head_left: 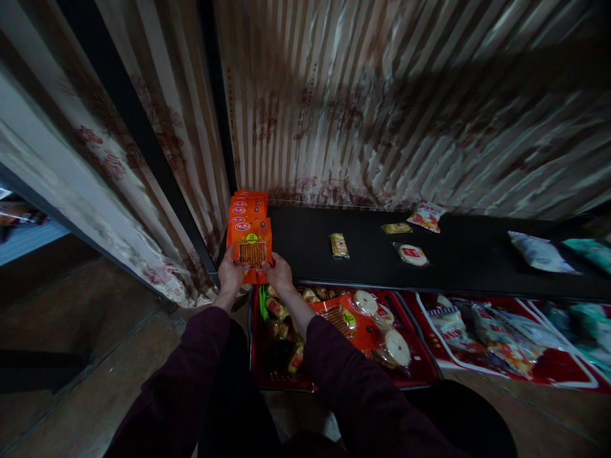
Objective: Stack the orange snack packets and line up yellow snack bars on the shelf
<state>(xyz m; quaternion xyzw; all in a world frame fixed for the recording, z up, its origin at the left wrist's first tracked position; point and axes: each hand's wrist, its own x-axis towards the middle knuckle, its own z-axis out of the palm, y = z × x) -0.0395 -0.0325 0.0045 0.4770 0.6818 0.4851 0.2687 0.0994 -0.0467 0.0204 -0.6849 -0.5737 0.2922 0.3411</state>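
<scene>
Both my hands grip the lower corners of an orange snack packet (252,245) at the left end of a black shelf (305,254). My left hand (230,272) has its fingers closed on the left side, and my right hand (279,273) pinches the right side. Behind this packet, more orange packets stand in an overlapping row against the corner. Below my right forearm, a red basket (255,356) holds another orange snack packet (356,321), round wrapped white cakes (397,347) and small wrapped snacks.
Farther right on the shelf lie small yellow-wrapped snacks (339,245), a round wrapped cake (412,254), a red and white bag (426,216) and a pale bag (541,251). A second red basket (442,364) with bagged snacks stands beside the first. Striped curtains (305,127) hang behind; a dark post (217,95) rises left.
</scene>
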